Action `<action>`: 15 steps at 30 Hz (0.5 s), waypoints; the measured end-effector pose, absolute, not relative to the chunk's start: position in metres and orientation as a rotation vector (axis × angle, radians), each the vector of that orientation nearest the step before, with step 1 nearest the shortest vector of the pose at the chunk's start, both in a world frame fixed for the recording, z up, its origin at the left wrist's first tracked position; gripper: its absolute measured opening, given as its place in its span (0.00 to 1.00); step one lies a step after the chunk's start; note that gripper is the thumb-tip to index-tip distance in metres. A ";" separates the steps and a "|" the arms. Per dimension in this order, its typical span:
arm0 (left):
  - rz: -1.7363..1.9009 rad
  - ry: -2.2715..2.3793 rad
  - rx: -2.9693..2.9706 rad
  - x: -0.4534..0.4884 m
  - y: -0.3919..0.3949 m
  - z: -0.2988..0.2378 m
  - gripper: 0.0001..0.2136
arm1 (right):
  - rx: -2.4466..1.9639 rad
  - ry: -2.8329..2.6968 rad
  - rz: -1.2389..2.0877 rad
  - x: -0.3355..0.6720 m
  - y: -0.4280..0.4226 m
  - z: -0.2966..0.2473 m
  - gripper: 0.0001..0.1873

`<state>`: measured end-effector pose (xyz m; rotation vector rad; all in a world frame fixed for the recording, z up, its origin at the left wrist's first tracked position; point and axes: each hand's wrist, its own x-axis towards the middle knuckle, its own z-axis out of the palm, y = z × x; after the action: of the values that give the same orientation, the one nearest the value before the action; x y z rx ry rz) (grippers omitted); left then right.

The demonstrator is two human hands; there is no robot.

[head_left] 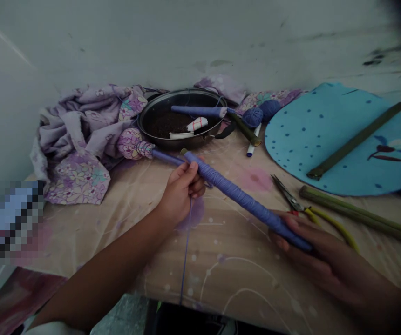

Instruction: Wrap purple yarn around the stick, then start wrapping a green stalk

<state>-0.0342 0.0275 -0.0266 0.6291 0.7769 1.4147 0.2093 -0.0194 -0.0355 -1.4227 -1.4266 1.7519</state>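
A stick wrapped in blue-purple yarn (242, 197) slants across the middle, held between both hands. My left hand (182, 190) is closed at its upper end, thumb on top, where a bit of bare green stem shows. From that hand a strand of yarn (186, 251) hangs down past the table's front edge. My right hand (312, 251) is wrapped round the lower end, fingers beneath and thumb above. Just behind my left hand lies a yarn-wrapped stick with a floral cloth head (135, 143). Pliers with yellow handles (301, 204) rest beyond my right hand.
At the back stands a black pan (182, 139) with dark contents and another wrapped stick across it. Crumpled floral fabric (78, 139) lies left. Yarn balls (252, 117), a marker (250, 150), a blue round mat (291, 135) and green sticks (357, 139) occupy the right.
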 end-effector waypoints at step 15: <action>1.368 0.796 0.584 -0.031 0.026 -0.029 0.08 | -1.560 -1.585 1.286 0.226 -0.012 -0.029 0.19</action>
<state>-0.0310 0.0261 -0.0293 0.5844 0.7965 1.3679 0.2264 -0.0125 -0.0287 -1.5601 -1.5854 1.2863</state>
